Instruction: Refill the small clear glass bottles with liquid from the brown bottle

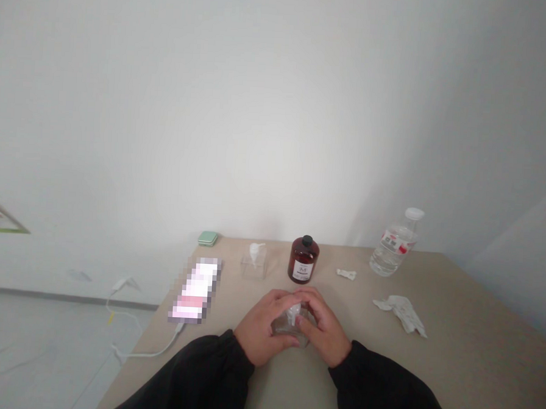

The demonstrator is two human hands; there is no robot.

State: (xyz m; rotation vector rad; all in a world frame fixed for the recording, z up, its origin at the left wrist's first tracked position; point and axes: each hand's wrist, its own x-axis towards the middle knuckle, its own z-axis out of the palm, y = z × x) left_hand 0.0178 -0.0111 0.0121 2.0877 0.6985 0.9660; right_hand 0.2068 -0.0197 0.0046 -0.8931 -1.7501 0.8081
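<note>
At a beige table (466, 367), white wall (277, 125) behind; hands (260, 326) clasp a clear bottle (287, 327).

The amber glass bottle (303, 261) has a white label (304, 270) showing one large letter, apparently "M", above print too small to read. To its right, the water bottle's red-and-white label (394, 241) is unreadable; to its left, the phone screen (196, 289) is pixelated.

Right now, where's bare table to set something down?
Widest free patch: the tabletop, front right, below the crumpled tissue, beside the right hand. Crowded: the centre, where the left hand joins it around a clear container, and the back edge, by the brown bottle and water bottle.
</note>
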